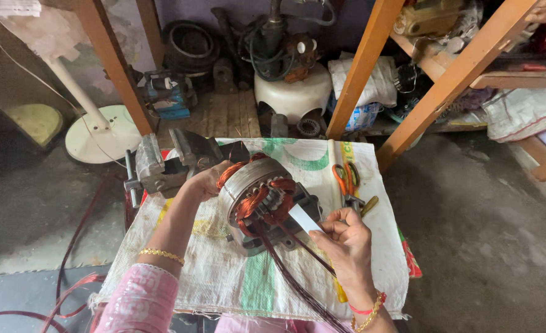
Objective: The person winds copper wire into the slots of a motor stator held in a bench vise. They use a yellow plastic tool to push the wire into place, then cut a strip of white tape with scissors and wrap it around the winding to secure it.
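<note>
Basically, left hand [204,180] gripped the motor stator [257,194] from its far side, tilted on the sack-covered tabletop [224,271]. Right hand [344,240], just right of it, pinched a white paper strip [304,217] at the copper windings. Orange scissors [346,179] lay beyond the right hand, a vise [162,165] beside the left.

Soft even daylight, sharp centre, wide-angle bending at edges
</note>
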